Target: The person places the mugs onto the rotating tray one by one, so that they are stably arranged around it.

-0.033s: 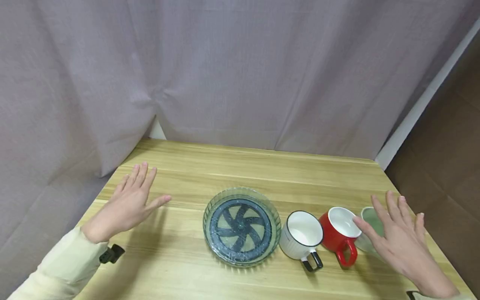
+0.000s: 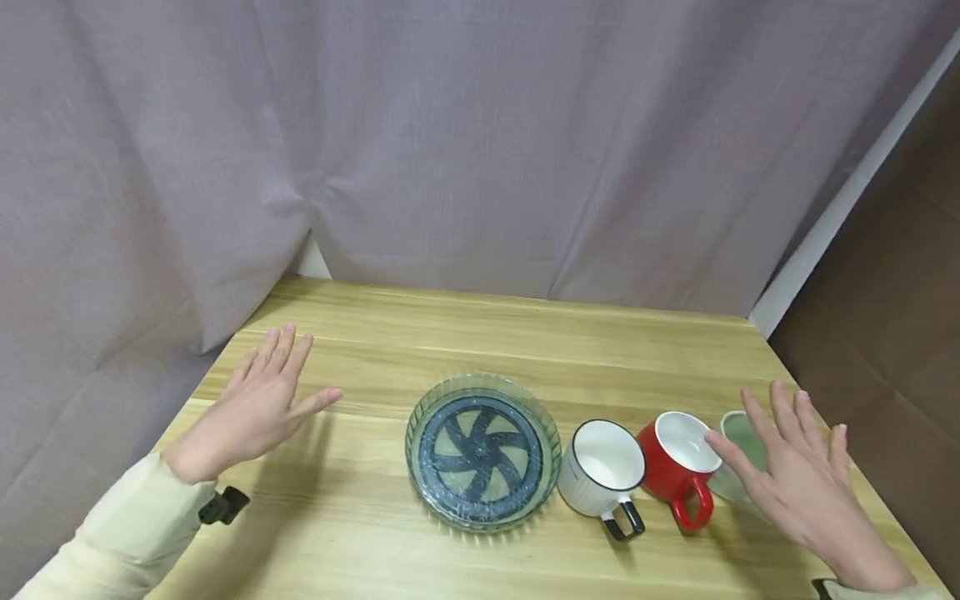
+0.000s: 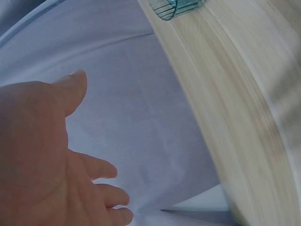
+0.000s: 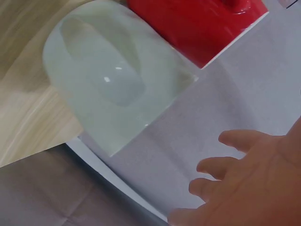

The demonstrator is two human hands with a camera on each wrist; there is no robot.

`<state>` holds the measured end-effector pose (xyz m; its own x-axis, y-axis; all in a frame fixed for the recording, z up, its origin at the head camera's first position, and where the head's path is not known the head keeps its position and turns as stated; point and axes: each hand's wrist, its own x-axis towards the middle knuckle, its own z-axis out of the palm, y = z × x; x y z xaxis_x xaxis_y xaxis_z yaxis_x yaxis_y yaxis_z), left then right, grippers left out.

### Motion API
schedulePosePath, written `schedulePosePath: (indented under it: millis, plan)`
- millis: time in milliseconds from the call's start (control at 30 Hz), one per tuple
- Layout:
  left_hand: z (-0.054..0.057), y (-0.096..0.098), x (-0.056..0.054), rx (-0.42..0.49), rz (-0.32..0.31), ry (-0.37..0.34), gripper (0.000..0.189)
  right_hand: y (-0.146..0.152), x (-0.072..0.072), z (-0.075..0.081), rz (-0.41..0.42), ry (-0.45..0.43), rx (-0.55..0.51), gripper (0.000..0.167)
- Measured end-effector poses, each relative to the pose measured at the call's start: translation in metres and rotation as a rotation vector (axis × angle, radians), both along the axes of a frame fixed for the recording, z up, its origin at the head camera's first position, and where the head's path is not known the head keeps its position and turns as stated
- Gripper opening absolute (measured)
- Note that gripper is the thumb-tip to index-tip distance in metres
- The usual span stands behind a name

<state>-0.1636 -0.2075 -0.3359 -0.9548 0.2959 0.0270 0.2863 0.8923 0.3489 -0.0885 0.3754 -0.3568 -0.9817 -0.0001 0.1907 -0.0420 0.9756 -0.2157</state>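
Note:
My left hand (image 2: 251,408) hovers over the left side of the table, fingers straight and thumb spread, holding nothing. At the right, my right hand (image 2: 802,483) is held up with fingers spread, partly covering a pale green mug (image 2: 742,442). A red mug (image 2: 667,467) with a white inside stands just left of that hand, its handle toward me. Beside it is a white mug (image 2: 592,492) with a black rim and black handle. A round ribbed glass dish (image 2: 558,450) sits mid-table. In the right wrist view the pale green mug (image 4: 155,94) shows close to the red one.
The wooden table (image 2: 480,333) reaches back to a grey curtain (image 2: 450,150). A brown panel (image 2: 885,333) borders the right side. Inside the glass dish a dark blue ring with curved spokes (image 2: 480,450) is visible.

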Motion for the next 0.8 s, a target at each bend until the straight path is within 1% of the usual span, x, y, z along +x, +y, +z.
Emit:
schedulePosePath:
  millis: [100,167,233,300,367,400,467,533,600,700,800]
  plan:
    - [-0.001,0.0,0.003,0.028,-0.003,-0.007,0.094,-0.002,0.013,0.005,-0.007,0.009,-0.012,0.082]
    - [-0.002,0.001,0.002,0.074,-0.008,-0.014,0.094,-0.006,0.024,0.01,-0.021,0.049,-0.042,0.081]
    - [-0.006,0.006,0.006,0.128,-0.022,-0.017,0.094,-0.016,0.039,0.011,-0.04,0.134,-0.087,0.078]
    - [-0.012,0.015,0.009,0.2,-0.039,-0.032,0.092,-0.031,0.057,0.01,-0.058,0.225,-0.151,0.071]
    - [-0.02,0.026,0.008,0.272,-0.041,-0.045,0.087,-0.051,0.066,0.005,-0.062,0.293,-0.209,0.061]
    - [-0.025,0.032,0.008,0.31,-0.036,-0.056,0.083,-0.061,0.071,0.002,-0.063,0.301,-0.236,0.056]
    - [-0.037,0.045,0.006,0.387,-0.022,-0.089,0.075,-0.081,0.077,-0.006,-0.073,0.288,-0.284,0.049]
    - [-0.049,0.06,0.005,0.453,0.002,-0.134,0.068,-0.098,0.082,-0.015,-0.093,0.25,-0.325,0.044]
    - [-0.061,0.073,0.005,0.51,0.025,-0.181,0.065,-0.112,0.084,-0.025,-0.112,0.205,-0.362,0.042]
    - [-0.076,0.089,0.011,0.558,0.048,-0.227,0.065,-0.128,0.084,-0.037,-0.133,0.154,-0.413,0.041]
    - [-0.085,0.099,0.018,0.593,0.041,-0.234,0.064,-0.136,0.083,-0.045,-0.151,0.116,-0.446,0.039]
